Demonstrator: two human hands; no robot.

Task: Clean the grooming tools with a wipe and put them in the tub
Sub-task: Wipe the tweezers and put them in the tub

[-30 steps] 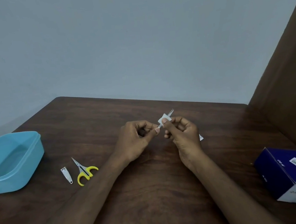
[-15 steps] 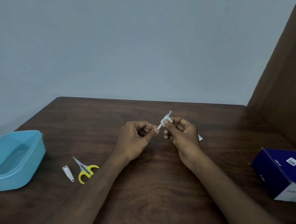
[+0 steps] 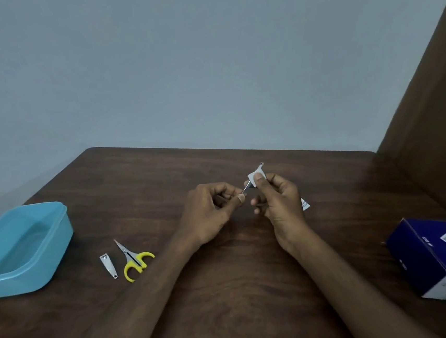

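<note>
Above the middle of the dark wooden table (image 3: 228,291), my left hand (image 3: 210,213) pinches the lower end of a thin metal tool (image 3: 246,187). My right hand (image 3: 279,198) pinches a small white wipe (image 3: 255,176) folded round the tool's upper part, with the tip poking out above. A silver nail clipper (image 3: 108,266) and yellow-handled scissors (image 3: 134,262) lie side by side on the table to the left. The light blue tub (image 3: 48,262) stands at the far left, with nothing seen inside.
A dark blue box (image 3: 440,257) lies at the right edge. A torn white wrapper (image 3: 305,204) peeks out from behind my right hand. A brown panel (image 3: 429,121) rises along the right side, and a grey wall stands behind the table.
My right hand has slid the wipe a little up along the metal tool toward its tip. The left hand keeps its hold on the lower end.
</note>
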